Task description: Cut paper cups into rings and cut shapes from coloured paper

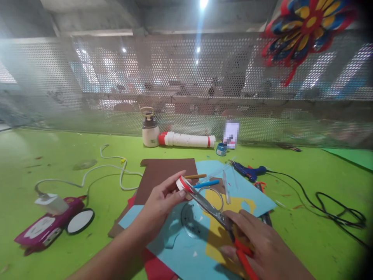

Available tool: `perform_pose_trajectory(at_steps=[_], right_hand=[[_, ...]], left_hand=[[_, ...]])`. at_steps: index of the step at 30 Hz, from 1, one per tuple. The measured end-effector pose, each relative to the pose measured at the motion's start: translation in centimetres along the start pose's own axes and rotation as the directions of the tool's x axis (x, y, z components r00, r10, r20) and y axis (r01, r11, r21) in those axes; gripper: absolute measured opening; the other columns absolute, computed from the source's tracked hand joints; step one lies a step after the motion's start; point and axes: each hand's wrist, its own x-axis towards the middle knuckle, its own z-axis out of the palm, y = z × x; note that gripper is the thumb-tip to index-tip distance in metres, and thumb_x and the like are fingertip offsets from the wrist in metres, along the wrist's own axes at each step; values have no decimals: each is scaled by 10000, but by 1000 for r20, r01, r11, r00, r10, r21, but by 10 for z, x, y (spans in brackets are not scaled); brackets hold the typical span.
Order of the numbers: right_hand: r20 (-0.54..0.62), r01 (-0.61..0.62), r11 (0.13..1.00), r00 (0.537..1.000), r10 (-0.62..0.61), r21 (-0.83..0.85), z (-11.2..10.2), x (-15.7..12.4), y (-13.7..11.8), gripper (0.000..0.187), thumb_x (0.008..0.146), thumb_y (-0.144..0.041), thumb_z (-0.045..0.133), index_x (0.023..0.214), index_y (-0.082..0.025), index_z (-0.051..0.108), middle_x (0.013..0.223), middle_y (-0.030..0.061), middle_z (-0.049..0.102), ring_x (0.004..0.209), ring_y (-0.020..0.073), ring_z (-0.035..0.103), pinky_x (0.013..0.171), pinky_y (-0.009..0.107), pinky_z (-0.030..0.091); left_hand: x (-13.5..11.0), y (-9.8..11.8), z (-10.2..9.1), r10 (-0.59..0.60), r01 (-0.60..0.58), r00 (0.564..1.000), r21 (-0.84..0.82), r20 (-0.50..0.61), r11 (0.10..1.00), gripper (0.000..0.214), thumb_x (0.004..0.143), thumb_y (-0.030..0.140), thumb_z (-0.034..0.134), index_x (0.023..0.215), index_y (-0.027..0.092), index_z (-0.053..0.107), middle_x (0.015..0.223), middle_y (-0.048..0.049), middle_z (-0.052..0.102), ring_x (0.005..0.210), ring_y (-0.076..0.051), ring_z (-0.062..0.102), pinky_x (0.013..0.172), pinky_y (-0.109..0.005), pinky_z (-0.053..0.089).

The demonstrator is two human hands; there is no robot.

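My left hand (159,204) pinches a small red and white band (181,182), curved like a ring, between thumb and fingers. Closed around the red-orange handles of a pair of scissors (210,210) is my right hand (259,239). The scissor blades reach up and left to the band, their tips at its edge. Whether the blades are cutting into it I cannot tell. Below both hands lie light blue paper (175,254) and yellow paper (217,237), with a clear ring (220,193) on them. A blue marker (207,183) and an ochre marker (196,176) rest just beyond the band.
Brown paper (166,171) lies behind my left hand. At right sits a blue glue gun (247,171) with a black cord (329,212). A magenta power strip (43,229) with a white plug is at left. Farther back are a sprayer bottle (150,134), a white tube (189,140) and a blue jar (221,149).
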Motion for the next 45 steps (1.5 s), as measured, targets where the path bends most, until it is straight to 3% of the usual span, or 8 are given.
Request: perform_pose_trajectory(at_steps=[11,24,34,45], right_hand=[[-77,129,989,988,-134,-74,1,-2,1,359,848,-353,660,1163,-265,512,892,26,662,753,219,669,639,365,579],[-59,114,993,992,-116,-34,-2,-3,-8,288,896,-378,611,1137,-234,547,849,14,674,709,183,662,595,287,540],[-45,16,1000,999,-17,-25,-2,-3,-6,365,824,-362,686,1151,-258,562,940,40,655,819,225,665,697,367,578],[-121,108,992,986,-116,-73,-7,-2,-11,365,831,-399,684,1138,-219,603,827,39,662,692,220,666,587,350,576]], left_hand=[[2,-3,3,-39,39,999,24,-21,999,583,755,288,763,1296,177,576,1132,-109,705,951,-205,649,898,-343,476],[1,-1,6,-34,34,998,-9,-54,999,581,707,276,802,1251,171,624,1123,-131,712,1005,-252,648,916,-367,473],[4,-1,-2,-28,29,999,43,-23,999,553,753,271,766,1273,177,604,1117,-112,707,987,-238,651,898,-356,474],[2,4,1,-27,26,1000,38,10,999,541,743,259,773,1258,184,626,1108,-117,719,950,-237,661,889,-373,478]])
